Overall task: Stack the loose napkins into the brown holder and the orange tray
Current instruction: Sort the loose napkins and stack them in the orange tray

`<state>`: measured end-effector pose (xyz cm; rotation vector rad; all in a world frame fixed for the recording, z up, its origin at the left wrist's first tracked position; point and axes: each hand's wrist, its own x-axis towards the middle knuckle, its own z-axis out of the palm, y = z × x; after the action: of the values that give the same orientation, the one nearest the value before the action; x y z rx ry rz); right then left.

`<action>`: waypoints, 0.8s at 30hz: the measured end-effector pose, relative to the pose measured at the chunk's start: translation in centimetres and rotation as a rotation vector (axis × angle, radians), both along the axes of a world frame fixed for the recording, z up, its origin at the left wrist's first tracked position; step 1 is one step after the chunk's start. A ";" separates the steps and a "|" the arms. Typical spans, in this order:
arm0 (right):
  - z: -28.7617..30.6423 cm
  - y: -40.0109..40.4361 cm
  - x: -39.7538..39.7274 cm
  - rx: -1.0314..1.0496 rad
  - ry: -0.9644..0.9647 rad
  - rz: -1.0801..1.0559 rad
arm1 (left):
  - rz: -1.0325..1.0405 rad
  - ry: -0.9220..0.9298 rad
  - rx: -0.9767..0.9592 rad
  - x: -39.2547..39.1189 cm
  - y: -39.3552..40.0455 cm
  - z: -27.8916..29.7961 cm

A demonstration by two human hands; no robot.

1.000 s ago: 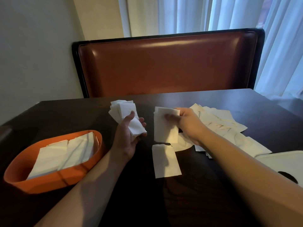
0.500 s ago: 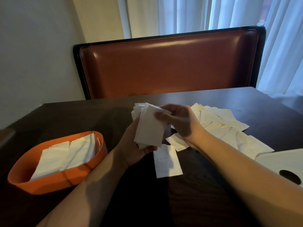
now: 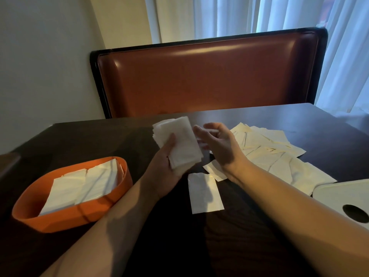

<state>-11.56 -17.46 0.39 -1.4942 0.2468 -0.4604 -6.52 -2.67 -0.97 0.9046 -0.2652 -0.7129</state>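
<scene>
My left hand (image 3: 166, 162) holds a stack of white napkins (image 3: 179, 142) above the middle of the dark table, thumb on top. Just right of the stack, my right hand (image 3: 217, 144) hovers with relaxed fingers and holds nothing. One napkin (image 3: 203, 193) lies flat below my hands, another (image 3: 214, 171) lies partly under my right wrist. A spread of loose napkins (image 3: 279, 154) covers the table to the right. The orange tray (image 3: 65, 220) at the left has two rows of napkins (image 3: 83, 186) in it. No brown holder is in view.
A white lid-like piece with a round hole (image 3: 347, 198) lies at the right edge of the dark table (image 3: 99, 140). A brown padded bench back (image 3: 205, 76) stands behind the table, with curtains beyond it.
My right hand carried a napkin onto the stack in my left hand, let it go and drew back slightly to the right. The stack moved toward the centre.
</scene>
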 end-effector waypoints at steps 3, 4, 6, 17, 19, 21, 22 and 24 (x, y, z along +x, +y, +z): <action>-0.3 0.5 -0.2 0.195 0.111 0.256 | 0.029 -0.080 0.032 0.2 0.1 -0.2; -0.5 0.8 -0.3 0.215 0.131 0.321 | 0.029 -0.107 0.065 0.0 0.0 -0.1; -0.9 1.0 -0.2 0.121 0.122 0.317 | 0.049 -0.170 0.102 0.0 -0.3 -0.2; -2.4 -2.1 0.5 -0.125 0.002 0.299 | 0.299 -0.552 0.470 1.7 0.3 -1.5; -2.8 -2.3 0.4 -0.287 0.019 0.265 | 0.323 -0.535 0.491 1.9 0.3 -1.5; -2.8 -2.4 0.4 -0.408 0.031 0.230 | 0.346 -0.555 0.544 2.1 0.3 -1.6; -2.9 -2.4 0.5 -0.466 0.042 0.224 | 0.357 -0.584 0.588 2.1 0.3 -1.6; -3.0 -2.1 0.5 -0.605 0.083 0.207 | 0.359 -0.634 0.652 2.0 0.3 -1.6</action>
<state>-11.05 -19.60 -2.60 -2.1086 0.0099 -0.3177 -4.50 -2.41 -2.52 1.7488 -0.4243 -0.1442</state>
